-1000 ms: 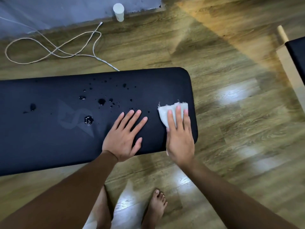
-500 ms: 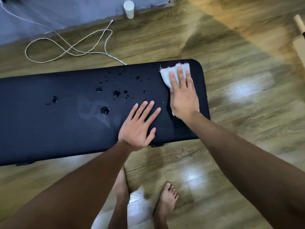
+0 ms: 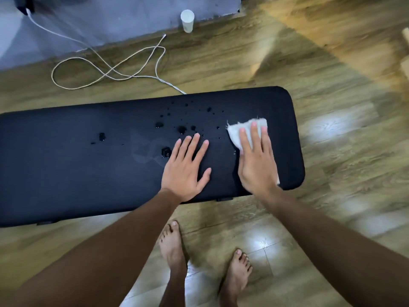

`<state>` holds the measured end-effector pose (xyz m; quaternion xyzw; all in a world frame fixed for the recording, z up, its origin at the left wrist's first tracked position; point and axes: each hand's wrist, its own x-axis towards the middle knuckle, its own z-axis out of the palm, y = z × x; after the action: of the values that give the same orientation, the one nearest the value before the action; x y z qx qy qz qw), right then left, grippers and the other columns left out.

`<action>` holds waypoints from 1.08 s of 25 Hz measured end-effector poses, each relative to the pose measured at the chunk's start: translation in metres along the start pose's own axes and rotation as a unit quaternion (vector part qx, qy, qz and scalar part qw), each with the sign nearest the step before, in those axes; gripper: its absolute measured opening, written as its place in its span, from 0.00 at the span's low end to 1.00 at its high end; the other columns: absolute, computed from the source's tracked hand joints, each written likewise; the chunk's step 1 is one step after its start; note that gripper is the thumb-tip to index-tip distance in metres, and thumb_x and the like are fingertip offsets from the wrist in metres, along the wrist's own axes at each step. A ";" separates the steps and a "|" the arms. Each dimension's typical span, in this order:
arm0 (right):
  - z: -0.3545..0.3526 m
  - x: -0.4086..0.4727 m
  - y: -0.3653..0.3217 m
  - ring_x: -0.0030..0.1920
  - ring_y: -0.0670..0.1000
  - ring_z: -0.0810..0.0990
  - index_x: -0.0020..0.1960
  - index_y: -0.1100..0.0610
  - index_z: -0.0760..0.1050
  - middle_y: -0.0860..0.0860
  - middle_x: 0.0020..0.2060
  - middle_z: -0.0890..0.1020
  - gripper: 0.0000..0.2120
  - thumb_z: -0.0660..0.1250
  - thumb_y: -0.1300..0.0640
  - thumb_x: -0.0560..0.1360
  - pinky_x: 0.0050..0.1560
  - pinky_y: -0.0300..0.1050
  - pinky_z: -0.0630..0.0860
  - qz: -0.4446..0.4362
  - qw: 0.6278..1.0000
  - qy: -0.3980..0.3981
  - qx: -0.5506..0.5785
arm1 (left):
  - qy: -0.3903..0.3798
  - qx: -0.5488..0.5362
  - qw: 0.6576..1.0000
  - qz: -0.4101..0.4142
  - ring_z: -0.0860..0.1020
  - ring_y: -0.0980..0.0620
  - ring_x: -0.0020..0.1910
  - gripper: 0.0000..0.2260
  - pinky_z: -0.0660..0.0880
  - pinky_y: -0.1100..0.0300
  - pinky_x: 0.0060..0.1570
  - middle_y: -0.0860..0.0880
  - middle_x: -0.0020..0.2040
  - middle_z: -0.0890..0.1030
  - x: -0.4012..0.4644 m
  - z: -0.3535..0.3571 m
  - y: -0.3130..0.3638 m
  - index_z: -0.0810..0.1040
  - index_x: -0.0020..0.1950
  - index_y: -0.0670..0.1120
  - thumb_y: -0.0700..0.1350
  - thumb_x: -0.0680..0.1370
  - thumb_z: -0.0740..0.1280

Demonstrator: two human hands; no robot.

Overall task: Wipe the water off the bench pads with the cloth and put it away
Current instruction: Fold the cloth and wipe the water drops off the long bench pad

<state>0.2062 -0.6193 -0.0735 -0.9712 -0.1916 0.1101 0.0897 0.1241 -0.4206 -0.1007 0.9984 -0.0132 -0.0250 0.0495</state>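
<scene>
A long black bench pad point(image 3: 66, 169) runs across the view. Several water drops point(image 3: 182, 129) lie on its middle and far side. My right hand point(image 3: 256, 160) presses flat on a white cloth point(image 3: 235, 134) near the pad's right end; most of the cloth is hidden under the palm. My left hand point(image 3: 187, 167) rests flat on the pad with fingers spread, just left of the right hand, its fingertips near the drops.
A white cable point(image 3: 106, 69) loops on the wooden floor behind the bench. A white cup point(image 3: 187, 20) stands by the grey wall. A wooden piece point(image 3: 406, 41) shows at the right edge. My bare feet point(image 3: 172, 247) stand in front of the bench.
My right hand has drawn the cloth back from the pad's far edge toward the middle of its right end. My left hand stays planted on the pad.
</scene>
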 end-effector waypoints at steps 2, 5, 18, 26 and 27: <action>-0.004 0.044 -0.010 0.80 0.63 0.48 0.81 0.58 0.52 0.59 0.80 0.52 0.27 0.54 0.60 0.83 0.78 0.58 0.56 -0.010 1.000 0.010 -0.005 | -0.004 -0.010 1.000 0.002 0.58 0.42 0.80 0.32 0.53 0.45 0.80 0.43 0.81 0.59 0.001 0.004 -0.001 0.58 0.82 0.47 0.61 0.81 0.54; -0.010 0.093 -0.022 0.80 0.61 0.44 0.81 0.57 0.48 0.56 0.81 0.48 0.28 0.51 0.58 0.83 0.79 0.56 0.53 0.006 1.000 0.001 0.012 | 0.000 -0.021 1.000 -0.001 0.59 0.42 0.80 0.32 0.54 0.44 0.79 0.43 0.81 0.60 0.001 0.004 -0.001 0.59 0.82 0.47 0.61 0.81 0.55; 0.017 -0.056 -0.023 0.80 0.62 0.50 0.78 0.62 0.59 0.58 0.80 0.55 0.28 0.60 0.61 0.80 0.76 0.61 0.61 0.014 0.998 -0.016 0.058 | 0.026 -0.030 0.999 0.000 0.60 0.42 0.79 0.32 0.55 0.44 0.79 0.42 0.81 0.61 0.001 0.008 -0.002 0.61 0.81 0.47 0.59 0.79 0.58; -0.018 0.131 -0.054 0.80 0.63 0.44 0.74 0.60 0.61 0.59 0.81 0.49 0.23 0.56 0.63 0.80 0.80 0.56 0.49 0.012 0.999 -0.030 0.024 | 0.022 -0.031 0.999 0.000 0.60 0.42 0.79 0.32 0.55 0.44 0.79 0.43 0.81 0.61 0.001 0.010 -0.003 0.61 0.81 0.46 0.59 0.80 0.57; -0.018 0.135 -0.057 0.80 0.64 0.44 0.75 0.60 0.61 0.59 0.81 0.49 0.22 0.55 0.61 0.81 0.80 0.56 0.49 0.008 0.999 -0.031 0.015 | 0.022 -0.032 0.999 0.000 0.60 0.42 0.79 0.32 0.55 0.44 0.79 0.42 0.81 0.62 0.001 0.010 -0.004 0.61 0.81 0.46 0.59 0.80 0.57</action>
<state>0.3124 -0.5170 -0.0681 -0.9673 -0.1849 0.1439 0.0969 0.1242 -0.4181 -0.1109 0.9966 -0.0109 -0.0039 0.0814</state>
